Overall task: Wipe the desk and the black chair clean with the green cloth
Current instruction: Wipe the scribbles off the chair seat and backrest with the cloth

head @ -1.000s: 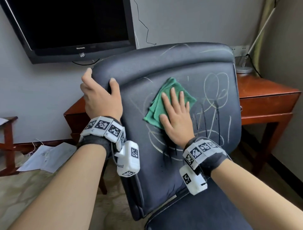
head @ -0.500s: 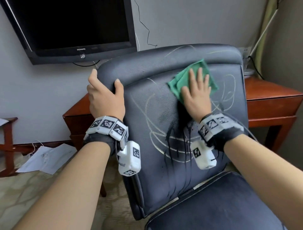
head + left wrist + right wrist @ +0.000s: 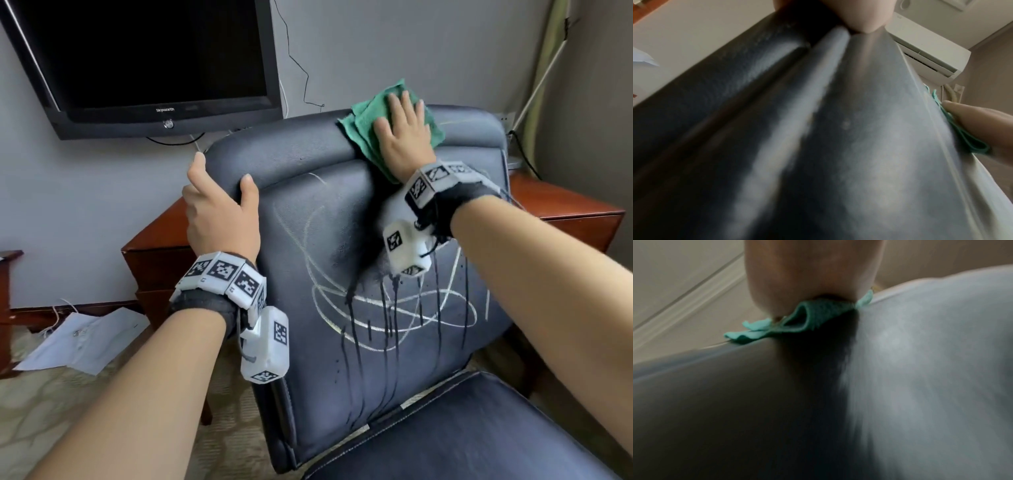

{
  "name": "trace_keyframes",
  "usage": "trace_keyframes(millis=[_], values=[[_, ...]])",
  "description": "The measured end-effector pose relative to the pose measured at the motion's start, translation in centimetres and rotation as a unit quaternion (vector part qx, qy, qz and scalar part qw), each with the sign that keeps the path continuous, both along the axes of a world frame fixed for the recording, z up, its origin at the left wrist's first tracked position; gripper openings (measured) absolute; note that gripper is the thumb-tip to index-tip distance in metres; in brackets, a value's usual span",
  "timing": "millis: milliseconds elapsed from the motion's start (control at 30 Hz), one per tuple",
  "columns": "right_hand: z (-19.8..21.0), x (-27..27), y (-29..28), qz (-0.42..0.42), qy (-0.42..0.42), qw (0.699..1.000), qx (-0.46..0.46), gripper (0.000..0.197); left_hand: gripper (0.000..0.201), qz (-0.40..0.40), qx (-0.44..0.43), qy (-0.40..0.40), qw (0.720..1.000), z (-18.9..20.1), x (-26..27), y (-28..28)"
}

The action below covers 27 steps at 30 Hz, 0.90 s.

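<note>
One chair (image 3: 342, 240) before one desk (image 3: 561, 212). The right hand (image 3: 402, 137), fingers spread flat, presses the single cloth (image 3: 363, 126) on the backrest's far top edge — it has climbed from mid-back within a second, so the upper band is being wiped while white scribbles and dark drips remain below. The left hand (image 3: 219, 212) stays curled around the top-left corner.

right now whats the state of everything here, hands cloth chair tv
left hand: grips the top left corner of the backrest
right hand: flat, fingers straight, pressing the cloth
green cloth: folded, pressed on the backrest's top edge
black chair: backrest smeared with pale scribbles and dark drip streaks
tv: screen dark
desk: behind the chair, partly hidden
papers: lying on the floor
</note>
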State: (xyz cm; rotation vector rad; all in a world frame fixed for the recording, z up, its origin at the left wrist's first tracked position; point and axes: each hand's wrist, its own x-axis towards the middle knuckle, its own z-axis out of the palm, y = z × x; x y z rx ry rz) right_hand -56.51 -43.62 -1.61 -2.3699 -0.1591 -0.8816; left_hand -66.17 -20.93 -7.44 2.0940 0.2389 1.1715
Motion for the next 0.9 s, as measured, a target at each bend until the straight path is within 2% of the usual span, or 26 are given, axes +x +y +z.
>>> trace_keyframes(millis=[100, 233, 433, 567, 900], values=[[2.2, 1.3, -1.3, 0.013, 0.023, 0.996, -0.082, 0.046, 0.059, -0.002, -0.003, 0.002, 1.0, 0.0, 0.1, 0.1], [4.2, 1.1, -2.5, 0.022, 0.063, 0.985, -0.162, 0.052, 0.059, -0.007, -0.005, -0.001, 1.0, 0.0, 0.0, 0.0], [5.1, -0.9, -2.9, 0.008, 0.079, 0.98, -0.181, 0.08, 0.059, -0.005, 0.0, 0.023, 1.0, 0.5, -1.2, -0.6], [5.2, -2.2, -3.4, -0.001, 0.064, 0.977, -0.202, 0.065, 0.06, -0.008, 0.004, 0.053, 0.999, 1.1, -2.6, -0.9], [5.8, -7.2, -5.0, -0.036, 0.074, 0.973, -0.216, 0.069, 0.061, -0.045, 0.0, 0.07, 0.997, 1.8, -6.1, -2.2]])
